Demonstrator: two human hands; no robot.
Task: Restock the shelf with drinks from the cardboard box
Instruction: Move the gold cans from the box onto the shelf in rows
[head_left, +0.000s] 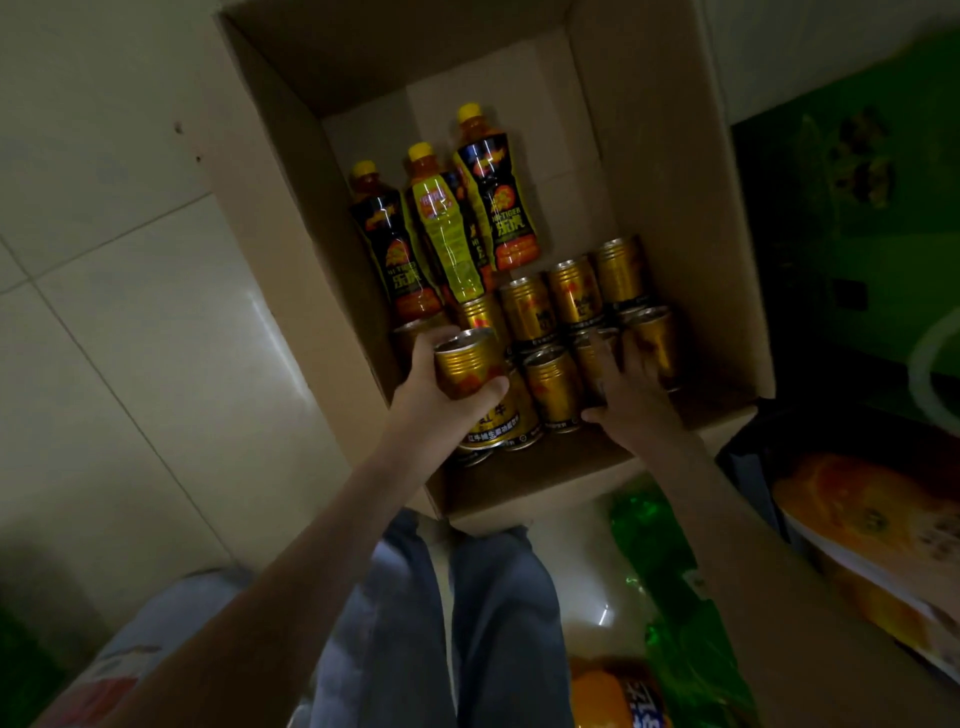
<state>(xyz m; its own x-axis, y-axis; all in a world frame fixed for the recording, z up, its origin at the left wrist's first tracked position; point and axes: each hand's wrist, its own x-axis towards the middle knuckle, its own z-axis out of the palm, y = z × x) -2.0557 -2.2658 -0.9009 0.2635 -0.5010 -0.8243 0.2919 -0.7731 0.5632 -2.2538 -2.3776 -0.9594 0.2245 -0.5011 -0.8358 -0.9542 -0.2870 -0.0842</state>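
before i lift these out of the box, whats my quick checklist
1. Left hand grip on the gold can: ok, fingers and thumb wrap it.
2. Right hand grip: cannot tell, it lies over the remaining cans and its fingers are hard to see.
3. Cardboard box top open for lifting out: ok.
4. Three bottles steady: cannot tell, they lie at the back with their bases against the cans.
5. Shelf in sight: not ok, not in view.
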